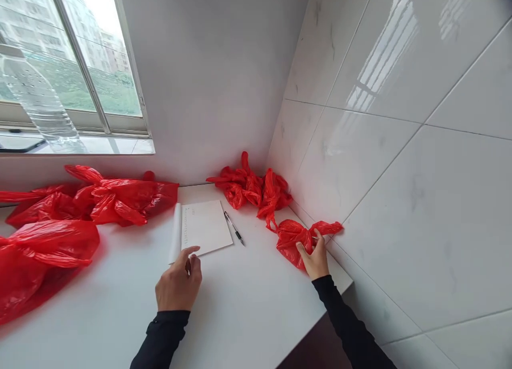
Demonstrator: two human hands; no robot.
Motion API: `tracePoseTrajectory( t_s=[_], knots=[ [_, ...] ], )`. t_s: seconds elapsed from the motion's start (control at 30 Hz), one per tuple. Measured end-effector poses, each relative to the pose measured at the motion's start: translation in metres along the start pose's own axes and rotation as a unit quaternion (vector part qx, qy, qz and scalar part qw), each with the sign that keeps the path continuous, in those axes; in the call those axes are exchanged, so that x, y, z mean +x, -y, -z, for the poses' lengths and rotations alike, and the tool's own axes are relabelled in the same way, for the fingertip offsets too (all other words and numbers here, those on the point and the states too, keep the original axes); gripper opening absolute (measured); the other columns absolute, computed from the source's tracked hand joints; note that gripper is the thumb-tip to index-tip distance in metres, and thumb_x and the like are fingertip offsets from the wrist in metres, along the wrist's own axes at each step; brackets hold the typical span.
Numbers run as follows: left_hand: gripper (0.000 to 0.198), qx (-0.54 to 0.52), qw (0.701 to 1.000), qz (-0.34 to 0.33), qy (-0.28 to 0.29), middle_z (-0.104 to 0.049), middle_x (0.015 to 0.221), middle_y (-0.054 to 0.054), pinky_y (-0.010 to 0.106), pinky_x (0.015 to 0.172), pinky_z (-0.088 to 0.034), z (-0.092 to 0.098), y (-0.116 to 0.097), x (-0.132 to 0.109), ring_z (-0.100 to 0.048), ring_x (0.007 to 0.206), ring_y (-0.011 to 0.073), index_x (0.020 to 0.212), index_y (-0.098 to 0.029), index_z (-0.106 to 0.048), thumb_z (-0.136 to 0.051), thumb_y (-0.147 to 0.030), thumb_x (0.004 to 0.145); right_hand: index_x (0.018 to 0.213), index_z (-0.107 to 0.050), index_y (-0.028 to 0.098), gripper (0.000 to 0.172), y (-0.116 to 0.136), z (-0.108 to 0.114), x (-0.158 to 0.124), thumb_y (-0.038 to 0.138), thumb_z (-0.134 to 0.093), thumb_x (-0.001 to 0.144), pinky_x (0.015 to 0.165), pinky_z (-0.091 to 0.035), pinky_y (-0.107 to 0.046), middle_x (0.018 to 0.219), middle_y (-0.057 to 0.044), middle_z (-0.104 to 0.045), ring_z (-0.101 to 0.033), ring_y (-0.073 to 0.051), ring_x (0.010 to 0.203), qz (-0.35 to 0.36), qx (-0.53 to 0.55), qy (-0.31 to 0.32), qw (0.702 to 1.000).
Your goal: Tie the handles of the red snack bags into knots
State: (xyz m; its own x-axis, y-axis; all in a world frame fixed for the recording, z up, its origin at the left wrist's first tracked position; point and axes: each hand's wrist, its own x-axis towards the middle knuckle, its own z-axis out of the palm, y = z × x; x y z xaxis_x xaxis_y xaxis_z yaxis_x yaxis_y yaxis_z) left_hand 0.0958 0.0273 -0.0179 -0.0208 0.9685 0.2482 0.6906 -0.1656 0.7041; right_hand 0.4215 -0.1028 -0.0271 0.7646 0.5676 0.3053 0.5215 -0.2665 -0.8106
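Your left hand (178,278): back up, fingers loosely curled, index out and pointing right, nothing gripped. Your right hand (314,257): reached farther out to the right, thumb and index spread apart. Left forearm (162,342) angles up and right; right forearm (352,326) up and left.

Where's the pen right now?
In the head view, the pen lies on the table, just right of the notepad and left of the red bag at the right hand.
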Motion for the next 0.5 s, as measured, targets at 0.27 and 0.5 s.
tracePoseTrajectory(
  t_s=[0.27,0.5],
  knots=[
    [0.026,-0.037,0.999,-0.016,0.029,-0.051,0.058,-0.004,0.025,0.059,-0.037,0.002,0.010,-0.002,-0.049,0.054,0.0133,0.106,-0.027,-0.069,-0.048,-0.029,0.090,0.118,-0.061,0.017,0.041,0.039,0.018,-0.003,0.040,-0.056,0.085,0.099,-0.048,-0.043,0.121,-0.013,-0.067,-0.063,-0.027,0.112,0.064,0.124,0.041,0.989],
    [0.040,-0.148,0.965,-0.160,0.143,-0.068,0.099,0.005,0.027,0.071,-0.051,0.004,-0.003,-0.011,-0.063,0.086,0.0175,0.124,-0.026,-0.066,-0.045,-0.045,0.096,0.095,-0.067,0.019,0.020,0.112,0.009,-0.042,0.027,-0.052,0.085,0.085,-0.052,-0.034,0.093,-0.005,-0.071,-0.066,-0.021,0.090,0.133,0.192,0.195,0.953]
  ],
)
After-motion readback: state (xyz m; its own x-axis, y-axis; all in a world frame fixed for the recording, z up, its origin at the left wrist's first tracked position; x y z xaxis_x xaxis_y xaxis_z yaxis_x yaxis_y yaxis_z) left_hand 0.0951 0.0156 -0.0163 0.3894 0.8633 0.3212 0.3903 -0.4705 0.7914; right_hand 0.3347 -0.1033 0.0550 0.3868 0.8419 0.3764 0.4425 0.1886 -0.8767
